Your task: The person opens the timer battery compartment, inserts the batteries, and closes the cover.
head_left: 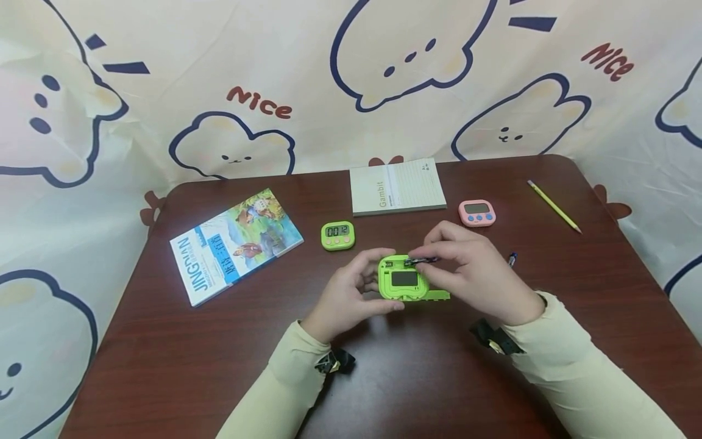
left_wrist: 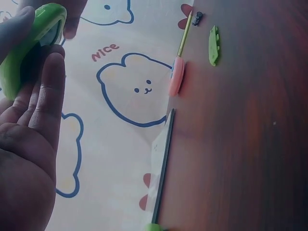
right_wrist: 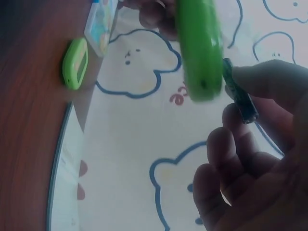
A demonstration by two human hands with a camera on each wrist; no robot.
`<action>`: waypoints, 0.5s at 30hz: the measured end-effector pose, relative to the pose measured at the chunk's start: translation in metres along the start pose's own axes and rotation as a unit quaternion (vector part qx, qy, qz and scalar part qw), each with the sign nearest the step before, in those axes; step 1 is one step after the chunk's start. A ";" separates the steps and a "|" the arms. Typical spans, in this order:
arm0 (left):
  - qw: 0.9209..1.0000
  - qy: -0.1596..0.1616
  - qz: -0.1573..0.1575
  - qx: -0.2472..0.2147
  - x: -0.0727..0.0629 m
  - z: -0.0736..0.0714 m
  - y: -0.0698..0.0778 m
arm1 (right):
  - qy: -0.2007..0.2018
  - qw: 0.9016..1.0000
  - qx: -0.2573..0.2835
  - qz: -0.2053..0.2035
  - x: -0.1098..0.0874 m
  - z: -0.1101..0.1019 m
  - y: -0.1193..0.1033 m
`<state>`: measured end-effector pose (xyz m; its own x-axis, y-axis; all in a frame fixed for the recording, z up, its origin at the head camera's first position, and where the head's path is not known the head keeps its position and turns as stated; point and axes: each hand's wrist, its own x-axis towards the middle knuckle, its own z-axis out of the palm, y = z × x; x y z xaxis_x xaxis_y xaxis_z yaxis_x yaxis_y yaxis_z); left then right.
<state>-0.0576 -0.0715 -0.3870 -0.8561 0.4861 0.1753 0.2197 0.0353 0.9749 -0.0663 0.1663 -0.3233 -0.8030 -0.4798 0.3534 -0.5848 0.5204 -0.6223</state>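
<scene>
In the head view my left hand [head_left: 348,294] grips a green digital timer [head_left: 404,290] by its left side, its back turned up with the battery compartment uncovered. My right hand [head_left: 478,268] pinches a small dark battery [head_left: 425,260] between thumb and fingers at the compartment's upper edge. The right wrist view shows this battery [right_wrist: 240,96] beside the timer's green casing [right_wrist: 199,53]. On the table below lies a green battery cover [left_wrist: 214,45], partly hidden by the timer in the head view. Another battery [head_left: 512,260] lies behind my right hand.
A second green timer [head_left: 337,236], its display lit, sits left of the notebook [head_left: 397,189]. The pink timer [head_left: 477,213] stands to the notebook's right. A picture book [head_left: 236,247] lies at left, a pencil [head_left: 555,207] at far right. Patterned cloth [head_left: 318,79] hangs behind the table.
</scene>
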 end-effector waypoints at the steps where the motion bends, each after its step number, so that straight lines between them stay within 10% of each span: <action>1: 1.000 0.000 0.002 -0.001 0.000 0.000 0.000 | -0.004 1.000 -0.003 -0.003 0.002 0.002 -0.001; 7: 1.000 0.001 0.009 -0.002 0.001 -0.001 -0.001 | 0.022 1.000 0.021 -0.006 0.005 0.010 -0.002; 15: 1.000 0.013 0.003 0.003 0.000 -0.003 0.002 | 0.020 0.985 0.118 0.126 -0.002 0.008 0.011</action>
<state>-0.0587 -0.0738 -0.3851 -0.8669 0.4629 0.1849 0.2281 0.0385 0.9729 -0.0697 0.1673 -0.3363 -0.9259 -0.3253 0.1920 -0.3274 0.4377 -0.8374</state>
